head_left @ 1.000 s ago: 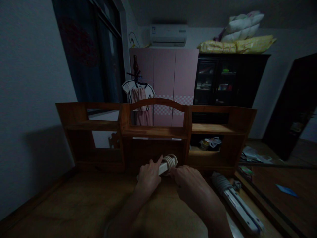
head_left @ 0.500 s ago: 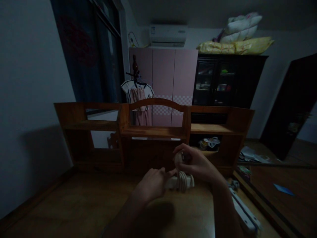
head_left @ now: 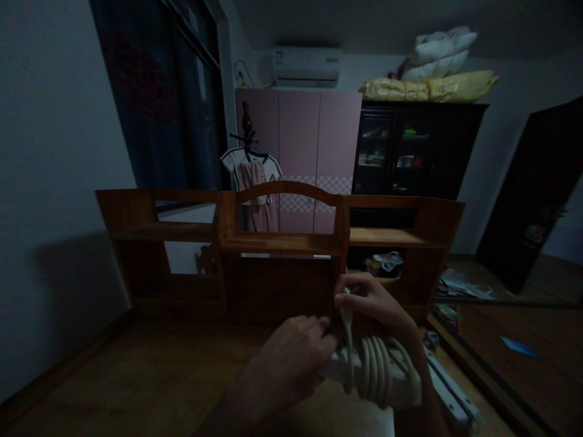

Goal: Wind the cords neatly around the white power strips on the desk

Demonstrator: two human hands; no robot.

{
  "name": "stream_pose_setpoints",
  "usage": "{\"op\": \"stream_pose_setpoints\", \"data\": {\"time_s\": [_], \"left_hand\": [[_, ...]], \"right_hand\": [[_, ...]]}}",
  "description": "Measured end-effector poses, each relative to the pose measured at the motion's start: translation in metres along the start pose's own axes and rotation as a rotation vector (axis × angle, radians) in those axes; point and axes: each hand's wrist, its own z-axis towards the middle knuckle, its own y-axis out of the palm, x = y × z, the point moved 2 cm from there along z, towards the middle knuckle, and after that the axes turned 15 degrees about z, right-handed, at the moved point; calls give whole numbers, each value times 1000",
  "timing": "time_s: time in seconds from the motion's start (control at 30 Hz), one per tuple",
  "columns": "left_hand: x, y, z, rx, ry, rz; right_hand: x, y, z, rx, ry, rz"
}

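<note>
A white power strip [head_left: 407, 391] is held above the desk in the head view, its far end tilted down to the right. Its pale cord [head_left: 377, 371] is wound around the middle in several loops. My left hand [head_left: 296, 355] is closed around the strip's left end. Above the strip, my right hand [head_left: 373, 300] pinches the plug end [head_left: 346, 312] of the cord, from which the cord runs down to the strip. The plug's prongs are hidden by the fingers.
A wooden desktop shelf [head_left: 282, 243] spans the back of the desk [head_left: 150, 370]. To the right lies a long white object [head_left: 449, 388] near the desk's edge. A blue sheet [head_left: 518, 347] lies farther right. Pink wardrobe doors [head_left: 298, 133] stand behind.
The power strip has come nearer and to the right, with its coiled cord showing larger. My right hand has moved slightly right, drawing the plug end away from the loops.
</note>
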Motion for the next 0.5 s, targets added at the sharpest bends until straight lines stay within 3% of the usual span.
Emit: {"op": "stream_pose_setpoints", "data": {"time_s": [0.2, 0.5], "left_hand": [[5, -9, 3, 132, 15, 45], [0, -2, 9, 268, -179, -341]], "right_hand": [[0, 11, 3, 1, 87, 108], [20, -10, 15, 60, 149, 150]]}}
